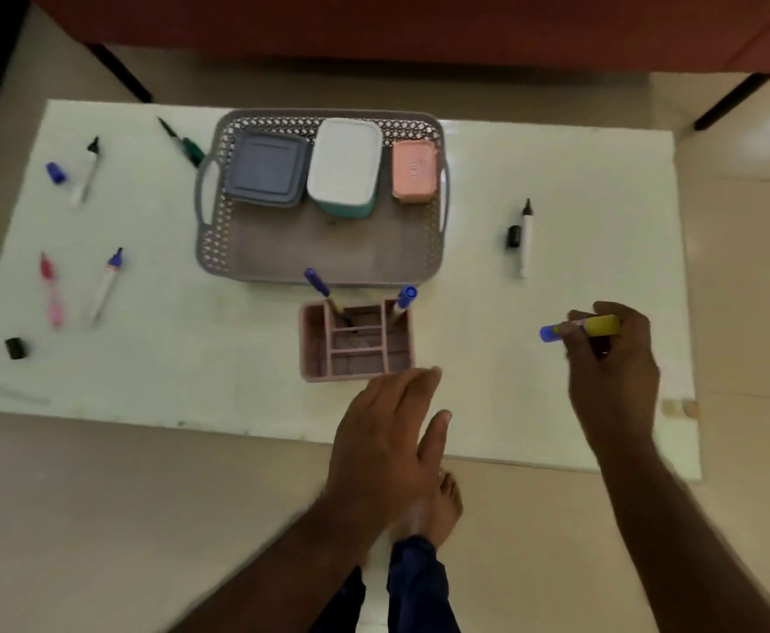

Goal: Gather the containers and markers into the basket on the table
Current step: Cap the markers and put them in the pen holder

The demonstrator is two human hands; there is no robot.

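A grey perforated basket (319,253) sits at the table's far middle, holding a blue-grey lidded container (265,169), a white-lidded teal container (345,164) and a pink container (413,172). In front of it stands a pink divided organizer (356,354) with two blue-capped markers (405,300) upright in it. My right hand (613,363) grips a yellow marker with a blue cap (579,328) to the organizer's right. My left hand (390,431) hovers with straight fingers just before the organizer, holding nothing. Loose markers lie at the left (105,285) and right (525,239).
On the white table (534,175) also lie a green marker (182,141), a pink marker (52,290), an uncapped marker with black tip (87,173), a loose blue cap (56,172) and black caps (15,348). A red sofa stands beyond. My foot is under the near edge.
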